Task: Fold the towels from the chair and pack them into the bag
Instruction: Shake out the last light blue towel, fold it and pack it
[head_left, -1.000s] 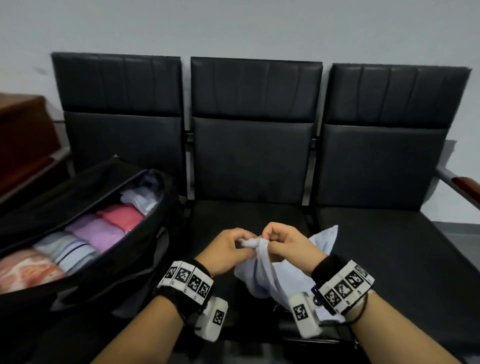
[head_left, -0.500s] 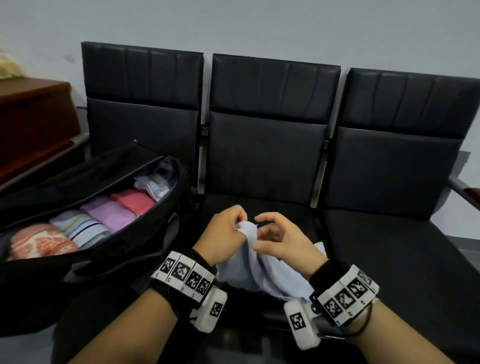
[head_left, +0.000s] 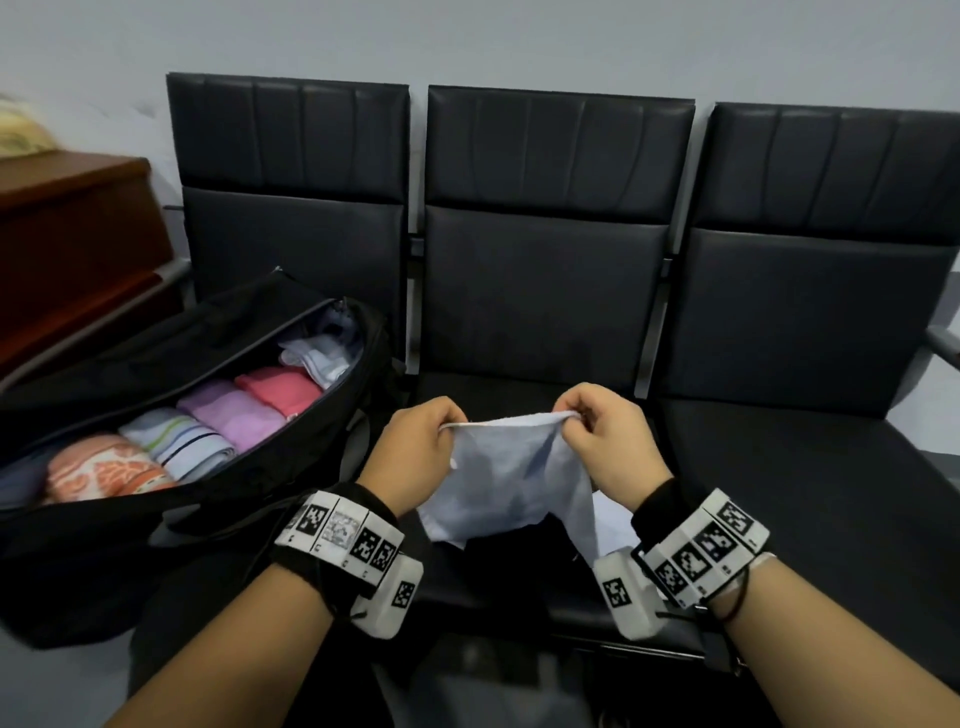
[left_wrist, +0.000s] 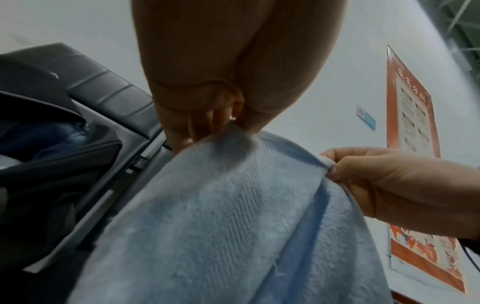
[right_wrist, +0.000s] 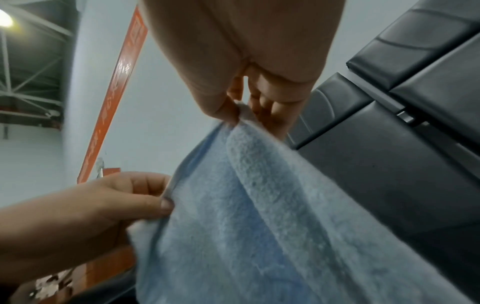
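Left hand (head_left: 421, 447) and right hand (head_left: 605, 441) pinch blue towel (head_left: 511, 480) by its top edge; thin pinches risk slip, skewing fold, bag (head_left: 197, 467) waiting at 9 o'clock.

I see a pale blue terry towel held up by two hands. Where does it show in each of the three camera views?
Head: the pale blue terry towel hangs at lower centre, between both hands.
Left wrist: fills the lower middle.
Right wrist: fills the lower right.
Shared landmark: the black padded chair backs behind it.

Left hand (head_left: 423, 444) and right hand (head_left: 605, 434) now apart, blue towel (head_left: 511, 480) edge stretched between.
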